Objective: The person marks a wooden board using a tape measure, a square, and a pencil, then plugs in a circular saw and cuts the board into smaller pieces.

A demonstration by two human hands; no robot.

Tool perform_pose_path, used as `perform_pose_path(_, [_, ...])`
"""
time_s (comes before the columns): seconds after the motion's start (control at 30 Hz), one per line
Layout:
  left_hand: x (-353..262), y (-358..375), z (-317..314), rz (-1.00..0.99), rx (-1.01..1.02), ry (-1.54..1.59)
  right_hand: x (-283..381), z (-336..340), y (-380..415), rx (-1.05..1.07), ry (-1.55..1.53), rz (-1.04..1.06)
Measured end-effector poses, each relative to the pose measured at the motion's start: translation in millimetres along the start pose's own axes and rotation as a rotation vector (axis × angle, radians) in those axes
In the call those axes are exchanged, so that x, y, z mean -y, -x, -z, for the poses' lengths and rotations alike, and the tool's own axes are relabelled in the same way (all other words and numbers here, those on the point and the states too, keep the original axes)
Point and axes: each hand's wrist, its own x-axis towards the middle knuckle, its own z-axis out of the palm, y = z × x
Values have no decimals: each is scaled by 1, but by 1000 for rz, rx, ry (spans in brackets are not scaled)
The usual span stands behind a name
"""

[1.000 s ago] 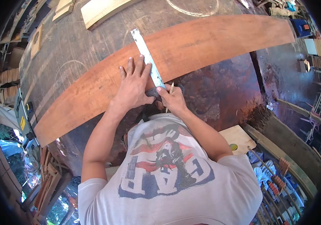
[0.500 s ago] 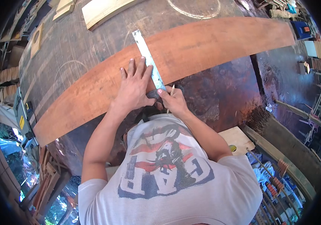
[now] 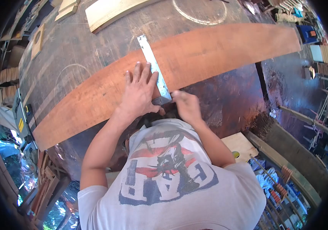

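A long, curved reddish-brown wooden board [image 3: 225, 50] lies across the bench, and a metal try square [image 3: 151, 59] sits over it. The square's blade crosses the board and its stock is at the near edge. My left hand [image 3: 138, 90] lies with spread fingers on the board, left of the blade; the index finger touches the blade and the thumb is near the stock. My right hand [image 3: 187, 103] is closed and motion-blurred at the board's near edge, just right of the square. The pencil seen in it earlier is not distinct now.
The dark worktable [image 3: 106, 42] carries a pale plank [image 3: 114, 13] at the back and a small wood piece with a hole [image 3: 37, 41] at left. A yellow-marked tool [image 3: 21, 119] stands by the board's left end. Bar clamps [image 3: 277, 188] are at lower right.
My right hand has let go of the square's near end and moved slightly right and down, its fingers now closed beside the blade. The board and square appear slightly lower in view.
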Motion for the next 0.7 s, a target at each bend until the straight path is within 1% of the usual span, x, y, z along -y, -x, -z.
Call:
perform_pose_path(0.03, [0, 0, 3, -3, -1, 9, 7, 10, -3, -108, 34, 89])
perform_pose_path(0.07, [0, 0, 5, -4, 0, 19, 19, 33, -6, -145, 146, 167])
perform_pose_path(0.1, [2, -1, 3, -13, -6, 32, 49, 56, -6, -183, 255, 241])
perform_pose_path(0.17, [8, -4, -2, -49, -15, 46, 68, 87, -9, -151, 15, 247])
perform_pose_path(0.27, [8, -7, 2, -53, 12, 15, 93, 74, -34, -118, 81, 344])
perform_pose_path(0.33, [10, -7, 2, -66, 0, 24, 96, 31, -71, -123, 154, 566])
perform_pose_path(0.4, [10, -5, 2, -72, -14, 20, 99, 4, -95, -25, 285, 462])
perform_pose_path(0.5, [10, -7, 0, -73, -40, -3, 94, -17, -117, 7, 311, 590])
perform_pose_path(0.6, [11, -6, -3, -78, -49, -10, 95, -20, -122, 44, 382, 618])
perform_pose_path(0.7, [13, -5, -7, -81, -71, 18, 107, -14, -111, 103, 370, 627])
